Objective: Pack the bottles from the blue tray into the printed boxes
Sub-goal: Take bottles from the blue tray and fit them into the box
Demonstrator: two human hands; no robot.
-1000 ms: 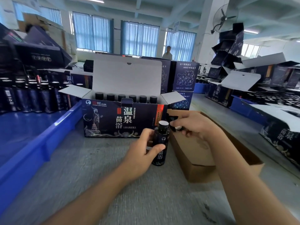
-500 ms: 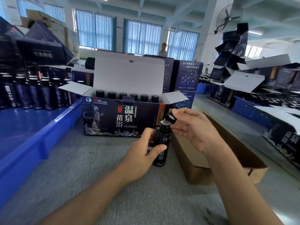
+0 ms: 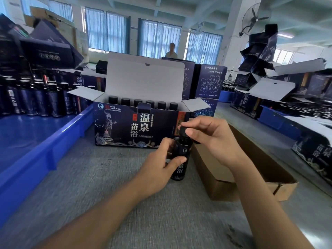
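Observation:
A dark bottle (image 3: 180, 164) stands upright on the grey table in front of the open printed box (image 3: 133, 128). My left hand (image 3: 158, 169) grips the bottle's body. My right hand (image 3: 210, 137) pinches a black cap (image 3: 183, 133) on the bottle's neck. Inside the printed box a row of several black-capped bottles (image 3: 142, 103) stands along the back, under its raised white lid. The blue tray (image 3: 41, 151) lies at the left with several dark bottles (image 3: 36, 97) standing at its far end.
A brown cardboard carton (image 3: 251, 169) lies open just right of the bottle. More printed boxes (image 3: 210, 83) stand behind the open one and pile up at the right (image 3: 314, 150). A person (image 3: 171, 52) stands far back by the windows.
My right hand brought the black cap from beside the bottle down onto its neck. The white bottle mouth seen before is now covered. My left hand kept its hold on the bottle.

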